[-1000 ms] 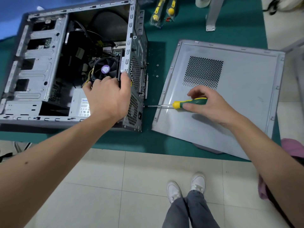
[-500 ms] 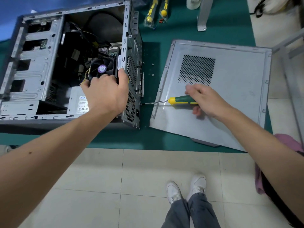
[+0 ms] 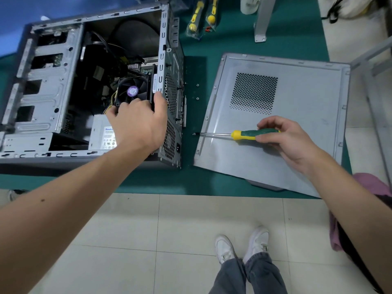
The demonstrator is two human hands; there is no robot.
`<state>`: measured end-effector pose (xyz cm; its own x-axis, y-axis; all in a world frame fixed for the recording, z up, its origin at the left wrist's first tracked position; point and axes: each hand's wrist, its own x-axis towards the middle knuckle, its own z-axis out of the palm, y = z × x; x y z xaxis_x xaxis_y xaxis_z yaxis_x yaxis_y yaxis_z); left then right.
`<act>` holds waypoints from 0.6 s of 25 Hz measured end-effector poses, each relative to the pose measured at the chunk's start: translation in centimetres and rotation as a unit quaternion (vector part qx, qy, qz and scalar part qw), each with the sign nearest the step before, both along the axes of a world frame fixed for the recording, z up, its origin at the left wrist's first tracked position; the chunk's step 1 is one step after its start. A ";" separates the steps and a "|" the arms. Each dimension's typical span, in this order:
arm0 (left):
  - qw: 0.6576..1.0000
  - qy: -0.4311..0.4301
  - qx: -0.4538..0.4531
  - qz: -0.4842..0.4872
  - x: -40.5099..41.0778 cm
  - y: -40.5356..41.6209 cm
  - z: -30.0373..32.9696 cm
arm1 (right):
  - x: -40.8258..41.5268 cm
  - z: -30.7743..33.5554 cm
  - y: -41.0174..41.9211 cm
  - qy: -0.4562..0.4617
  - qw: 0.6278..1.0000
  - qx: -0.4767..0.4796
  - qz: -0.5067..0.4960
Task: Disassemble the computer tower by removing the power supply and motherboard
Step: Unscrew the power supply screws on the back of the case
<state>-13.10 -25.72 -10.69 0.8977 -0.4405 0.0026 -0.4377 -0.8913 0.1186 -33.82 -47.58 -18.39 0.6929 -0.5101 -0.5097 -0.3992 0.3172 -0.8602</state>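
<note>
The bench (image 3: pixel 286 28) is green-topped; its near edge runs across the view. The open computer tower (image 3: pixel 84 92) lies on its side at the left end, rear panel facing right. Just beside it, at the near right, lies the removed side panel (image 3: pixel 297 145), overhanging the near edge. A narrow bare strip between them holds loose screws (image 3: pixel 197 98). The power supply (image 3: pixel 99 134) sits in the tower's near rear corner. The left hand (image 3: pixel 137 122) grips the tower's rear edge. The right hand (image 3: pixel 284 139) grasps a screwdriver (image 3: pixel 244 134), shaft pointing left toward the rear panel. Packaged screwdrivers (image 3: pixel 201 15) lie at the far edge.
</note>
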 end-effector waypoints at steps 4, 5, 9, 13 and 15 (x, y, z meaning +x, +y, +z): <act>1.000 0.002 -0.001 -0.001 0.0 0.0 0.1 | 0.2 0.5 0.8 0.004 0.999 0.040 -0.006; 1.000 0.003 -0.001 0.000 0.0 0.0 0.2 | 0.3 0.7 1.0 0.015 1.000 -0.002 0.014; 1.000 0.007 0.002 0.000 -0.1 0.0 0.2 | -0.4 1.0 1.5 0.047 0.928 -0.328 0.169; 1.000 0.011 0.008 0.000 -0.1 0.0 0.3 | -1.9 1.2 0.9 0.002 0.860 -0.465 0.209; 1.000 0.011 0.011 -0.002 -0.1 0.0 0.4 | -2.3 1.3 0.3 -0.004 0.850 -0.485 0.206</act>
